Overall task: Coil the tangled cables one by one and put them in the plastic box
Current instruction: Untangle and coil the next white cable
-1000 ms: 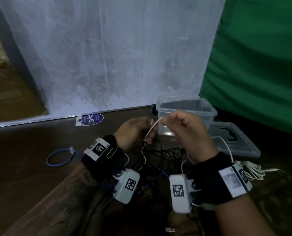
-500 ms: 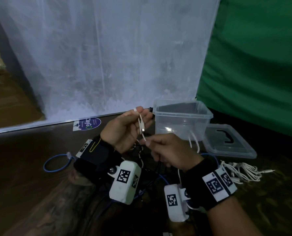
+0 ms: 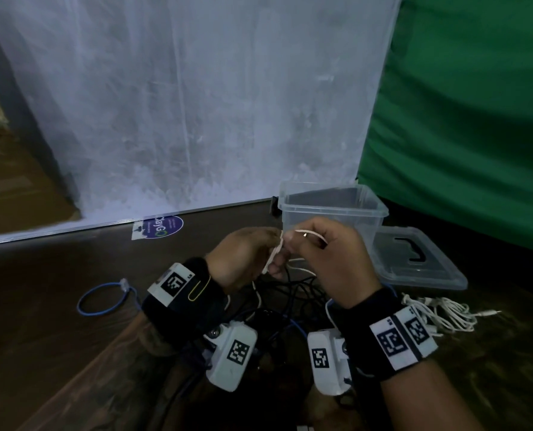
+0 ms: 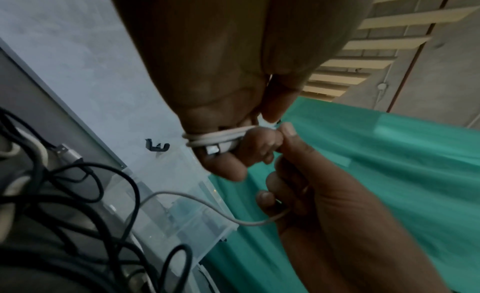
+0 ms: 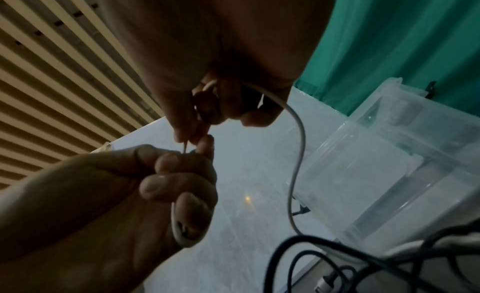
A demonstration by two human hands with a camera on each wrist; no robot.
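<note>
My left hand (image 3: 259,253) grips a small coil of white cable (image 4: 221,138), loops wound round its fingers with the silver plug end tucked in. My right hand (image 3: 321,247) pinches the same white cable (image 5: 298,153) just beside the left fingers, and the free length hangs in a curve down to the table. Both hands hover above a tangle of black cables (image 3: 293,293). The clear plastic box (image 3: 333,209) stands open directly behind the hands. Its inside looks bare.
The box's clear lid (image 3: 414,262) lies flat to the right. A bundle of white cable (image 3: 439,312) sits in front of the lid. A blue cable loop (image 3: 103,298) lies on the left of the dark table. A white sheet and a green cloth hang behind.
My right hand rose from below the left hand to level with it, carrying the white cable up and over. My left hand dropped slightly and closed round the loops.
</note>
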